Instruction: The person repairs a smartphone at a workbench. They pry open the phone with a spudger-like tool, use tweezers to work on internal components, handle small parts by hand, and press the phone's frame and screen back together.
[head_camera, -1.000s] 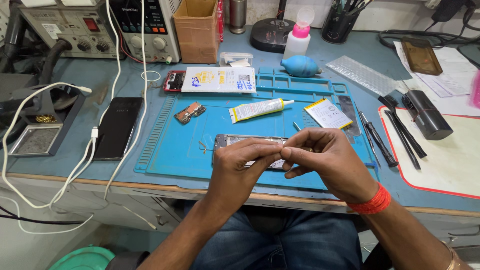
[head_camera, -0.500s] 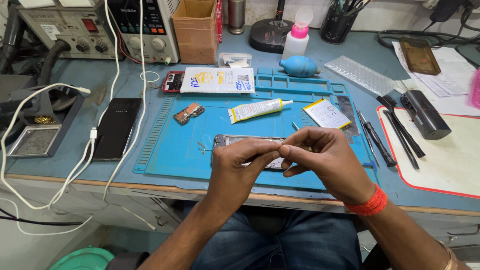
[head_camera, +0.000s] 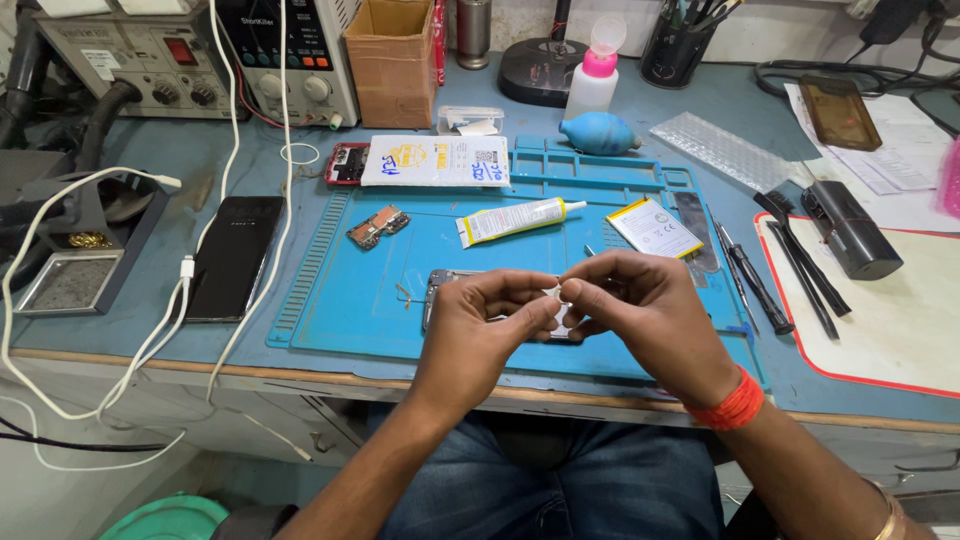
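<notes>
- The left hand (head_camera: 478, 325) and the right hand (head_camera: 640, 305) meet above the near middle of the blue work mat (head_camera: 350, 300), fingertips almost touching.
- Between the fingertips sits a small pale piece (head_camera: 553, 293); it is too small to tell what it is.
- The grip of each hand is narrow, thumb and forefinger pinched together on that small piece; the other fingers curl loosely.
- Just under the hands lies an opened phone frame (head_camera: 440, 285) on the mat, mostly hidden by them; only its left end and a bit of its edge show.
- The right wrist wears an orange band (head_camera: 735, 402).
- Beyond the hands on the mat: a white glue tube (head_camera: 515, 220) lying aslant, a small circuit board (head_camera: 377, 227) to its left, and a flat battery with a yellow edge (head_camera: 654, 227) to its right.
- At the far edge of the mat lies a white packet (head_camera: 435, 161), with a blue rubber air blower (head_camera: 600, 133) near it to the right.
- Left of the mat on the counter (head_camera: 240, 150), a black phone (head_camera: 235, 257) lies face up beside a white cable (head_camera: 180, 290).
- Right of the mat lie dark screwdrivers (head_camera: 745, 280) and a black brush (head_camera: 795, 245), well apart from the hands.
</notes>
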